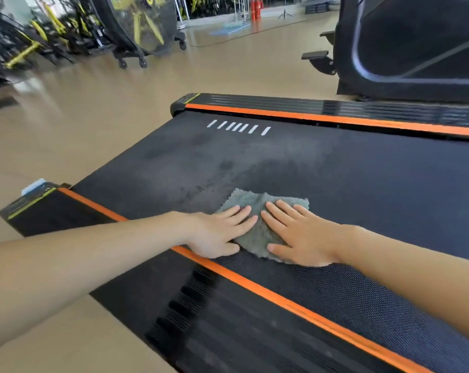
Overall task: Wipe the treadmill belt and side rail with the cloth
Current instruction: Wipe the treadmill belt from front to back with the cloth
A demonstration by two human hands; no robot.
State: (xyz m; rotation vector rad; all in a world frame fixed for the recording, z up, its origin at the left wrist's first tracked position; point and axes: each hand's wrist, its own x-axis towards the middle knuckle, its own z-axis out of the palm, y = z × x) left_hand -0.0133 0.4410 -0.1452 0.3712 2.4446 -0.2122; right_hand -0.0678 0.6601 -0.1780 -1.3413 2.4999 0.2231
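While both palms press down, eyes go first to 9 o'clock, where the black side rail with its orange stripe begins at a squared end cap and runs off toward 5 o'clock. Its far twin, a second black rail with an orange stripe, lies across the top toward 3 o'clock, so that's two rails. Between them the black textured treadmill belt has its long axis from about 10 o'clock to 4 o'clock.

Left hand is flat, fingers straight and close together, gripping nothing. The heel sits at the near orange stripe and the fingertips rest on the cloth.

Dead centre is one crumpled grey-green microfibre cloth, lying on the belt just inside the near rail. Its broad edge faces 12 o'clock and it narrows toward 6 o'clock.

Right hand is the same: spread flat, fingers straight and pointing to 11 o'clock, pressing the cloth with nothing pinched.

Open belt stretches to 3 o'clock and up to 12 o'clock, where a row of seven white dashes sits near the far rail. The belt's end edge is at 10 o'clock, with tan floor beyond it.
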